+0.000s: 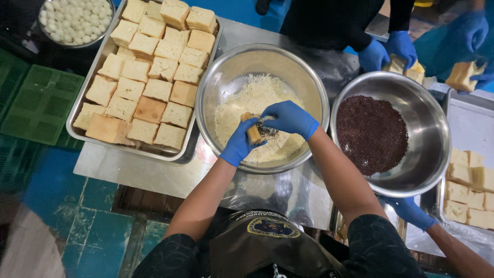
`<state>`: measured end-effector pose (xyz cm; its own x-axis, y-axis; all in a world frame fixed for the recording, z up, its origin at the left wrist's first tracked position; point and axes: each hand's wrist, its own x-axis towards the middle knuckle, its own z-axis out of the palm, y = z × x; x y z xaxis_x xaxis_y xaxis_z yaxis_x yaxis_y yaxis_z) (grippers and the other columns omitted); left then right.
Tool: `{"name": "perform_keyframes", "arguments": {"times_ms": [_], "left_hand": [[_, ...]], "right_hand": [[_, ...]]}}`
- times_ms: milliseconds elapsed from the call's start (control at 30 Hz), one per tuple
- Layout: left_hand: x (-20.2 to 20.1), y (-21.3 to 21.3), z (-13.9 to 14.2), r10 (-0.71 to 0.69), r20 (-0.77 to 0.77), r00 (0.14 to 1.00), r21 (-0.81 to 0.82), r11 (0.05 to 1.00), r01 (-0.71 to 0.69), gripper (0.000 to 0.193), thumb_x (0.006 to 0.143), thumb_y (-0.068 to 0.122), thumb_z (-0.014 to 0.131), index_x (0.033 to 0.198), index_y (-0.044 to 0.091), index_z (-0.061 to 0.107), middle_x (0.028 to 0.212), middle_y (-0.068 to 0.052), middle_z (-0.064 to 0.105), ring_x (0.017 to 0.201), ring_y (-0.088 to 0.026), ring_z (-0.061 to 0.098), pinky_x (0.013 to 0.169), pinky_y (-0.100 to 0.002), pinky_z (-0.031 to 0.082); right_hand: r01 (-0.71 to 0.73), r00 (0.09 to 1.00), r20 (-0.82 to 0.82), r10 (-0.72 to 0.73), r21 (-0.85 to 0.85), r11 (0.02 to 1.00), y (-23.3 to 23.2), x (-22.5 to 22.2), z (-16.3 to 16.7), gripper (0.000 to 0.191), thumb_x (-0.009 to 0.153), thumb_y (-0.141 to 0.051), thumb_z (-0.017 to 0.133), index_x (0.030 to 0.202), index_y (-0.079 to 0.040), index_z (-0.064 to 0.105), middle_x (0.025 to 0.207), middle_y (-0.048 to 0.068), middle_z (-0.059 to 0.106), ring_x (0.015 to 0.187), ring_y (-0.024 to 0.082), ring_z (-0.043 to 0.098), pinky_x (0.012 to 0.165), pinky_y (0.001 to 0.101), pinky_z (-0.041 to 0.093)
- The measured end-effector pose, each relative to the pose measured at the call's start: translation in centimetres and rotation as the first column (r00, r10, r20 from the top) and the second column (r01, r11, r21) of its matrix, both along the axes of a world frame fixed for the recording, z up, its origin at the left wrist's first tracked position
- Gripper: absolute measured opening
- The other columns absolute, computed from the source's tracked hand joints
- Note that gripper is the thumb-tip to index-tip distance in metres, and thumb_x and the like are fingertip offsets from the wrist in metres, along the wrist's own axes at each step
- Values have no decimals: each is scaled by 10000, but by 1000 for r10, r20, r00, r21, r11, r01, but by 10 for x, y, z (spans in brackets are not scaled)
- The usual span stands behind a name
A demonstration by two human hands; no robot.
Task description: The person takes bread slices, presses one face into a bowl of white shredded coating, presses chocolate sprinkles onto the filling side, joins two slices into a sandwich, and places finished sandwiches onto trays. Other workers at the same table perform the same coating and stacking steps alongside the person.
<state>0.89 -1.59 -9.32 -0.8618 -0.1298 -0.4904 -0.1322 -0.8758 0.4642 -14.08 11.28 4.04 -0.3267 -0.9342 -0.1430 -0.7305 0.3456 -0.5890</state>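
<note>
A: Head view. Nearest, the left hand, blue-gloved, its grip closed on a toasted bread piece held over the cheese bowl.

B: Right hand?

A: Fingers pinched shut on the piece's topping, pressing down; dark sprinkles cling there. Shredded cheese lies below.

B: Step?

A: Coating, I judge. Next calls for turning the piece so bare faces meet cheese.

B: Around?

A: Bread tray left, sprinkle bowl right, both on the steel desk. Other gloved hands work opposite.
</note>
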Motion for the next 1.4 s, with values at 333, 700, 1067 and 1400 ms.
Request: {"name": "perform_keyframes", "arguments": {"times_ms": [333,700,1067,1400], "left_hand": [[-1,0,-1,-22,-51,998,52,998,24,581,821,393,766,1312,157,565,1214,-111,633,1084,-280,665,883,-503,588],[-1,1,2,-5,-52,999,32,999,7,612,807,355,759,1356,230,518,1231,-99,623,1085,-288,667,854,-517,600],[-5,2,-4,-20,-31,999,109,994,23,566,817,384,762,1303,163,577,1221,-91,627,1104,-293,656,892,-510,595],[6,-9,-21,-11,-59,998,121,993,18,555,823,355,771,1308,171,575,1194,-96,668,1103,-282,669,879,-533,592]], "right_hand": [[-61,996,-60,60,-16,998,3,-4,-5,260,809,-227,755,1049,-141,807,1026,121,756,940,324,708,864,410,552],[43,995,-87,-46,-35,998,9,-18,1,259,789,-179,725,1031,-164,816,1009,112,769,906,309,722,853,391,566],[51,999,-21,-50,24,998,7,1,-3,238,867,-257,744,1057,-117,778,974,131,750,886,330,707,825,412,557],[136,980,-118,-160,-186,973,22,-33,-21,278,893,-215,737,1155,-137,791,1178,180,747,1022,311,729,886,378,565]]}}
